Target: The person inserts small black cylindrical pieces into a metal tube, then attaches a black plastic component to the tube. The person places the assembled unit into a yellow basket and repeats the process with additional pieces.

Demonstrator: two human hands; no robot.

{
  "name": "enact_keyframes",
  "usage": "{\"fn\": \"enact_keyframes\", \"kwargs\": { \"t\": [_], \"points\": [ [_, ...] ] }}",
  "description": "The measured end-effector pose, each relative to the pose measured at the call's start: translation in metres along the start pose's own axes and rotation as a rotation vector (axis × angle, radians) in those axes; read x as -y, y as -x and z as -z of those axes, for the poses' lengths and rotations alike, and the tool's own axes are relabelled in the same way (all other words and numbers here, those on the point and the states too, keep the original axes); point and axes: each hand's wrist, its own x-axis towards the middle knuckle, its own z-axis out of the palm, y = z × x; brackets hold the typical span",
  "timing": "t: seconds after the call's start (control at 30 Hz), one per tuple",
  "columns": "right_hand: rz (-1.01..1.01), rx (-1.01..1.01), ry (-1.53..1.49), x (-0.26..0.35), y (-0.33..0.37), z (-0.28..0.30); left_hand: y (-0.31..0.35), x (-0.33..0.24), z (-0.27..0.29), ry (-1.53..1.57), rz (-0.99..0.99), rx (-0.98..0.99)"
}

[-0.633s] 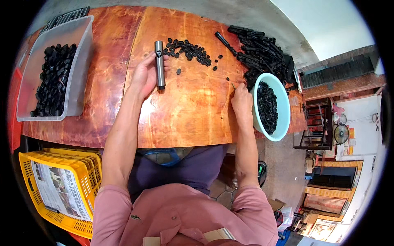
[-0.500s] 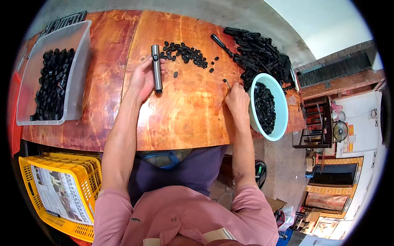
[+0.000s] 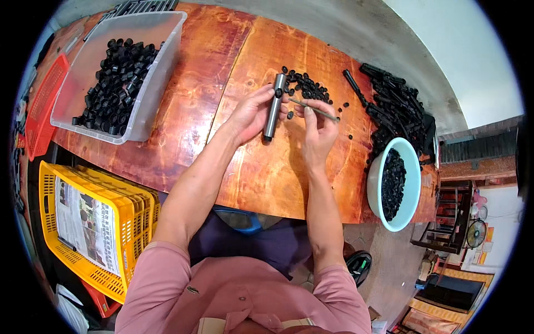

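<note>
My left hand (image 3: 248,116) is closed round a silver metal tube (image 3: 272,116) with a black lower end and a dark oval spot near its upper part. The tube stands tilted slightly to the right above the table. Between the fingertips of my right hand (image 3: 319,133) is a thin, dark metal rod (image 3: 325,114). Its left tip points at the tube beside the dark oval and looks just apart from it. Small black oval pieces (image 3: 315,91) lie scattered on the table behind both hands, and a single oval piece (image 3: 290,115) sits between the hands.
A pale blue bowl (image 3: 411,206) of small black parts stands at the table's right edge. Behind it is a heap of long black parts (image 3: 389,94). On the left, a clear plastic bin (image 3: 146,108) holds black caps; yellow crates (image 3: 133,222) are below the table edge.
My right hand has come left from beside the bowl, bringing the thin rod up to the tube. The left hand still holds the tube. The whole view has shifted and turned.
</note>
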Motion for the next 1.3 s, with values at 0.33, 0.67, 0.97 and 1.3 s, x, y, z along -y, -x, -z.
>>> {"fn": "enact_keyframes", "kwargs": {
  "t": [0.33, 0.67, 0.97, 1.3],
  "points": [
    [0.288, -0.032, 0.273, -0.012, 0.015, 0.001, 0.003, 0.006, -0.008, 0.012, 0.078, 0.047],
    [0.354, 0.047, 0.368, -0.006, 0.015, 0.004, 0.003, 0.008, -0.006, -0.007, 0.086, 0.015],
    [0.216, 0.016, 0.19, -0.007, 0.015, 0.0, 0.004, 0.012, -0.006, -0.023, 0.122, -0.011],
    [-0.044, -0.012, -0.073, -0.003, 0.015, -0.002, 0.006, 0.011, -0.008, -0.004, 0.166, 0.014]
  ]
}}
